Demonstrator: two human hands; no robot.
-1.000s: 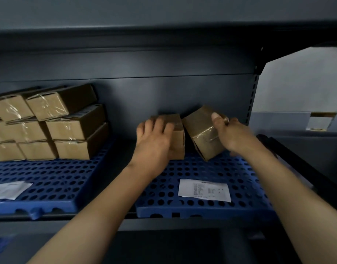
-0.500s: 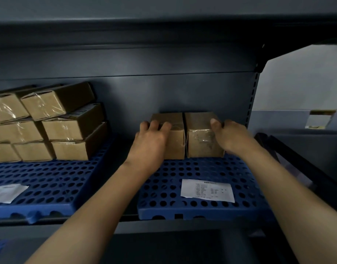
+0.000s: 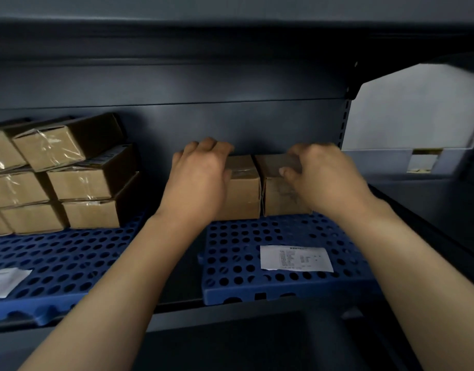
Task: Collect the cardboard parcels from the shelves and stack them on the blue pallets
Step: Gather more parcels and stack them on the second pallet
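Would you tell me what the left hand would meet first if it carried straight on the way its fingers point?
The left hand grips the left parcel, fingers over its top. Straight on, past that parcel, it would likely meet the shelf's dark back panel; the gap behind is unclear.

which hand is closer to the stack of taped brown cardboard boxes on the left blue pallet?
Left. The left hand grips the left brown cardboard parcel right of that stack; the right hand holds the neighbouring parcel, farther right.
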